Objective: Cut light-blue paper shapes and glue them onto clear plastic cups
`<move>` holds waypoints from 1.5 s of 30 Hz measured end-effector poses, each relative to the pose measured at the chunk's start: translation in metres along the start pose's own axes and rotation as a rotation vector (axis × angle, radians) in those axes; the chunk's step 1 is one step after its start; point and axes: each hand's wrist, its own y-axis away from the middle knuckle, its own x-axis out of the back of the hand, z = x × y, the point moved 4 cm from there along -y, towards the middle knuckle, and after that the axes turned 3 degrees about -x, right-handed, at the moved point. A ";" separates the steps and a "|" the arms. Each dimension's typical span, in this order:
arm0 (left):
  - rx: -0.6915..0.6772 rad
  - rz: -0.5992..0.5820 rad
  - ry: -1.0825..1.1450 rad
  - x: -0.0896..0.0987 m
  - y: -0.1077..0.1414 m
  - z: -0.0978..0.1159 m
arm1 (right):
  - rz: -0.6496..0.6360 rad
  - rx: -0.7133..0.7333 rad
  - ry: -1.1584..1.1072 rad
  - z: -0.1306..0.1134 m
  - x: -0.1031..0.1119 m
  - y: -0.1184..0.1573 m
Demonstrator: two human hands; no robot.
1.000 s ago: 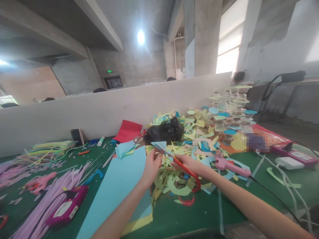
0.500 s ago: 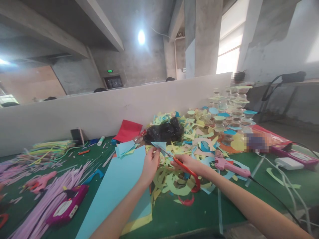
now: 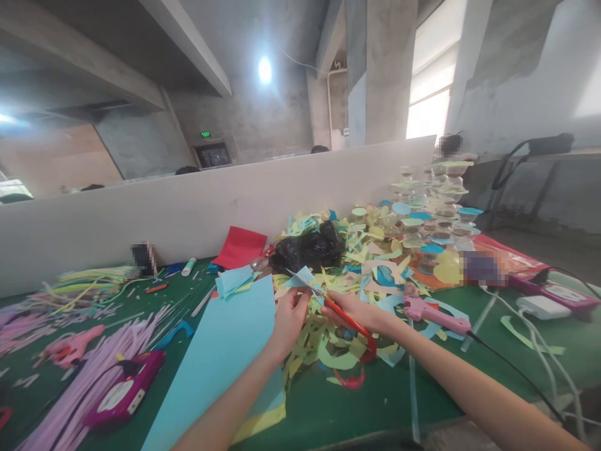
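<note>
Closed in a grip on red-handled scissors [image 3: 351, 318], the right hand [image 3: 353, 311] works at twelve o'clock; the left hand [image 3: 290, 317] pinches blue paper [image 3: 305, 275].

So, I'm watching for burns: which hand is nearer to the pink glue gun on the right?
Right. The right hand, on the red-handled scissors, is left of the pink glue gun; the left hand is farther left.
</note>
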 end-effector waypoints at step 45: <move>-0.015 0.097 0.117 0.003 0.003 0.020 | 0.012 -0.031 0.015 -0.004 0.003 0.000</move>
